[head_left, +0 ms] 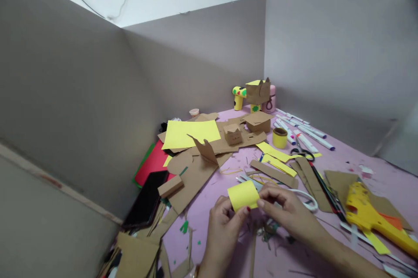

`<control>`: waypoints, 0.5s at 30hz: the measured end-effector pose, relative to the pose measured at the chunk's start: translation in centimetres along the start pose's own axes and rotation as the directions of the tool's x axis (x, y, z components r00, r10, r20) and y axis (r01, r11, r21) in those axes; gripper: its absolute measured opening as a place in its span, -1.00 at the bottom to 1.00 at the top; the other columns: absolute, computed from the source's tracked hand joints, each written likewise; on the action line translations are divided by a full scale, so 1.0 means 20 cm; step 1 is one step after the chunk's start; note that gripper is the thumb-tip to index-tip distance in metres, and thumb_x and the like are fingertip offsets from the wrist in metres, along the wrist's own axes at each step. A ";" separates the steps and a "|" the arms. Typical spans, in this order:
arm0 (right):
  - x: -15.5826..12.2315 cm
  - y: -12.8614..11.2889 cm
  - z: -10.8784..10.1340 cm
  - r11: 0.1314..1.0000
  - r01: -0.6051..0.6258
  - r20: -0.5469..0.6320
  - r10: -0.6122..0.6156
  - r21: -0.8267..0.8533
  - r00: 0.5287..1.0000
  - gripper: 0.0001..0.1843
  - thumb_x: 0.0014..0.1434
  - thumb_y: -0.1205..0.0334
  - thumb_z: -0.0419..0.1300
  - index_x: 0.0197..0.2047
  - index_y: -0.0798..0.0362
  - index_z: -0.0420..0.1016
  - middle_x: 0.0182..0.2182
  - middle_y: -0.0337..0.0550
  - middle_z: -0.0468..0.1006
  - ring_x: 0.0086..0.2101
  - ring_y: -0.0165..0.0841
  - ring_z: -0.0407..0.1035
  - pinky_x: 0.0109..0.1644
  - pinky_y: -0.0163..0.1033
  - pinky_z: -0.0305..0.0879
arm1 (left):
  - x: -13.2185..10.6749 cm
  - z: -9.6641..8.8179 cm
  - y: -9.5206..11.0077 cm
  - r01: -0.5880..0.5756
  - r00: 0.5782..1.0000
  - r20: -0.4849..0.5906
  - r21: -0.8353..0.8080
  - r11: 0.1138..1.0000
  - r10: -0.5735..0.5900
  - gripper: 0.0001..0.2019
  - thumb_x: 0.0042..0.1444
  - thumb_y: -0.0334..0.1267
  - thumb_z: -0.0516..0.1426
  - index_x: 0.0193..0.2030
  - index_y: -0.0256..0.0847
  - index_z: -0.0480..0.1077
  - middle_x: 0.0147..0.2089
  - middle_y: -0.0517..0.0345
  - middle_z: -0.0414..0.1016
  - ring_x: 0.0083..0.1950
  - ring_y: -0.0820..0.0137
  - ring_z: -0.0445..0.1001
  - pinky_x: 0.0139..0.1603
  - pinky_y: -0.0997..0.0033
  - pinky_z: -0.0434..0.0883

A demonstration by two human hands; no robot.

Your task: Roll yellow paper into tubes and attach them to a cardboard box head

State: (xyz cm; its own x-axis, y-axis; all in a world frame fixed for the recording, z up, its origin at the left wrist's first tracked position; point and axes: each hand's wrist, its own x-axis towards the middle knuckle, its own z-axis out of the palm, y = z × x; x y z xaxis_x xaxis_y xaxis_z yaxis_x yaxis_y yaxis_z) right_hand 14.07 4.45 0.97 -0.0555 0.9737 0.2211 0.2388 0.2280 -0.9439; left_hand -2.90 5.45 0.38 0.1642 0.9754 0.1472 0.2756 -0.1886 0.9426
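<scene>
Fingertips of your left hand (pixel 224 226) and right hand (pixel 289 212) each make a grip clamped on the curled yellow paper strip (pixel 243 195), held between them just above the pink bench (pixel 202 217), seemingly so its curve cannot spring flat.

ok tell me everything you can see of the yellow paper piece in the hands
The small yellow paper piece is plain, matte and thin, curled into a curved band. It is held above the pink tabletop, pinched at its lower edge by the left hand and at its right edge by the right hand.
</scene>
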 end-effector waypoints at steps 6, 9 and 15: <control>0.01 0.11 -0.01 0.994 -0.070 -0.002 0.070 0.086 0.998 -0.72 0.12 0.03 0.15 -0.44 0.06 0.47 -0.49 -0.21 0.39 -0.43 -0.31 0.30 -0.35 -0.22 0.23 | -0.01 -0.02 0.02 -0.077 0.997 -0.008 0.027 0.997 0.077 -0.89 0.04 -0.31 0.19 -0.44 -0.20 0.55 -0.40 0.08 0.50 -0.27 0.29 0.38 -0.25 0.45 0.23; 0.01 0.11 -0.01 0.985 -0.100 -0.004 0.102 0.137 0.995 -0.72 0.09 0.02 0.18 -0.44 0.07 0.47 -0.50 -0.22 0.39 -0.45 -0.33 0.29 -0.40 -0.24 0.24 | -0.01 -0.03 0.02 -0.044 0.999 -0.027 -0.039 0.998 0.043 -0.92 0.01 -0.33 0.21 -0.43 -0.21 0.56 -0.38 0.06 0.50 -0.29 0.30 0.38 -0.27 0.47 0.24; 0.02 0.10 -0.01 0.993 -0.050 -0.023 0.053 0.103 0.998 -0.76 0.10 0.08 0.15 -0.41 0.08 0.50 -0.47 -0.20 0.44 -0.42 -0.31 0.31 -0.35 -0.23 0.26 | 0.02 -0.03 0.01 0.089 0.995 0.067 -0.371 0.924 -0.069 -0.73 0.04 -0.23 0.21 -0.12 -0.27 0.51 -0.25 0.01 0.53 -0.33 0.36 0.39 -0.27 0.47 0.29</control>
State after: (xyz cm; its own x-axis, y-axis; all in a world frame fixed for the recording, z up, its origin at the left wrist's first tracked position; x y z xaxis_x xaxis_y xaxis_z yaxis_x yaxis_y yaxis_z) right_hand 14.68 5.25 -0.80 -0.0208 0.9841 0.1766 0.1401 0.1778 -0.9740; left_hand -3.31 5.85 0.73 0.2076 0.9763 0.0617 -0.0820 -0.0455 0.9956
